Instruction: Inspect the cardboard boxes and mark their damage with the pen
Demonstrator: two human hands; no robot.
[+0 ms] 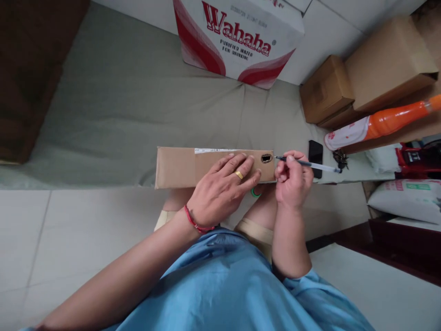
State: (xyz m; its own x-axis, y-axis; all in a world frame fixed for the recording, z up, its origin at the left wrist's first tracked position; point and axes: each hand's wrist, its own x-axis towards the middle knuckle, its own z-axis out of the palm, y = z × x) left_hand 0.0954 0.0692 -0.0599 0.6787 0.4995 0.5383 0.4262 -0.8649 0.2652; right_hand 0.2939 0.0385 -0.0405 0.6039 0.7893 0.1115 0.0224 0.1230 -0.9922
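Observation:
A narrow brown cardboard box (175, 168) lies along the front edge of the covered table, a white label strip on its far edge. Near its right end is a small dark hole (266, 158) with a rough rim. My left hand (227, 181) lies flat on the box, fingers stretched out just left of the hole. Between the fingers of my right hand (294, 179) is a pen (313, 165) with a clear barrel. Its tip points left and sits close to the box's right end; whether it touches, I cannot tell.
A white and red water carton (241, 41) stands at the back. To the right are a black phone (315, 158), keys (341, 159), an orange bottle (392, 118) and brown cardboard boxes (386, 64). A green-grey cloth (138, 92) covers the table; a dark brown object (31, 78) stands at left.

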